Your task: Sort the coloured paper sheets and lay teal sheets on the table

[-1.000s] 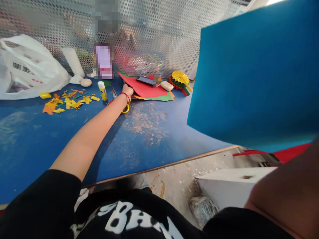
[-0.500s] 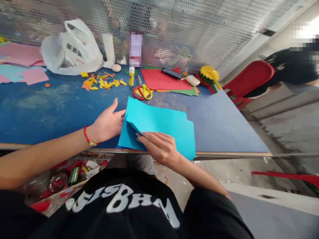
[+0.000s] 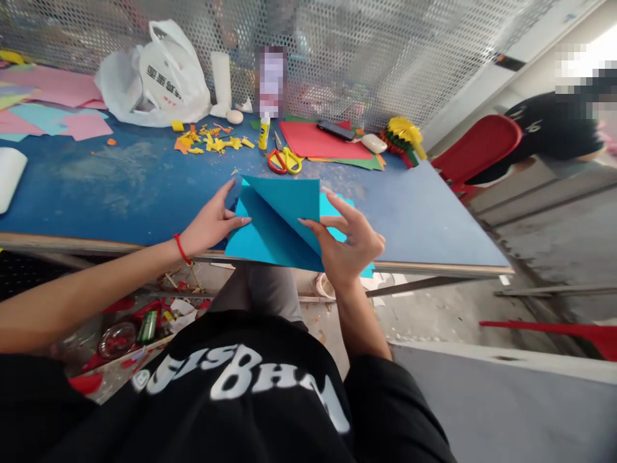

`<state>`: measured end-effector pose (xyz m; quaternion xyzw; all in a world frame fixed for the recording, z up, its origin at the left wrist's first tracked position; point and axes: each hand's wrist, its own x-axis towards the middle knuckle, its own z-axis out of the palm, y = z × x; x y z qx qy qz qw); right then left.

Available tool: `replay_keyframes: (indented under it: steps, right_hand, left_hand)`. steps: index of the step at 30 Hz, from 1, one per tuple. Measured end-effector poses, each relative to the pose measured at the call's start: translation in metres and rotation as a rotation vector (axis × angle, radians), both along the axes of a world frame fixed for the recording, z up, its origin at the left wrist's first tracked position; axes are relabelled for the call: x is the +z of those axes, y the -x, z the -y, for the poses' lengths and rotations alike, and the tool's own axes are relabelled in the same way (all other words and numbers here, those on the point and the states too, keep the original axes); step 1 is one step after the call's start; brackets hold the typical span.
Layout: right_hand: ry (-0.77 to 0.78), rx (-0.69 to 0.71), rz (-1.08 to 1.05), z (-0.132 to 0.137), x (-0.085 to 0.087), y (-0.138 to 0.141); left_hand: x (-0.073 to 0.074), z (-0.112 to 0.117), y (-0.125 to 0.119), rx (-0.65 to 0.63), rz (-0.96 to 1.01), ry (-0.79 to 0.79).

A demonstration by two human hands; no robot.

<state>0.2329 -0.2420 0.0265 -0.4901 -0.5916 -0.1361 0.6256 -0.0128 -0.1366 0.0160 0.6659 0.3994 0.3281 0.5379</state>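
Note:
Bright blue paper lies at the front edge of the table, its top sheet bent over diagonally into a raised flap. My right hand pinches the flap's lower right side between thumb and fingers. At the paper's left edge, my left hand has its thumb on top, with the other fingers at or behind the edge, partly hidden. More blue paper shows under and behind my right hand. Just beyond the paper sit scissors with red and yellow handles, and a yellow glue stick stands upright.
Yellow and orange paper scraps lie near a white plastic bag. Red paper bears a dark phone; a paper flower is farther right. Pink paper lies left. A person sits on a red chair.
My right hand has moved right and up, lifting the sheet's flap over. My left hand has come onto the paper's left edge. The camera view has shifted slightly.

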Motion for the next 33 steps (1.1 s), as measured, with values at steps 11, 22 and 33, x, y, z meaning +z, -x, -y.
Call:
replay_keyframes:
  steps: [11, 22, 33]
  right_hand:
    - [-0.122, 0.268, 0.229, -0.004, -0.003, 0.037]
    - [0.187, 0.671, -0.055, 0.007, -0.011, 0.030]
    - [0.226, 0.624, -0.230, 0.002, -0.021, 0.022]
  left_hand:
    - [0.018, 0.036, -0.009, -0.046, 0.008, -0.592]
    - [0.018, 0.063, -0.037, -0.034, 0.295, -0.671]
    - [0.010, 0.044, -0.045, -0.072, 0.111, -0.630]
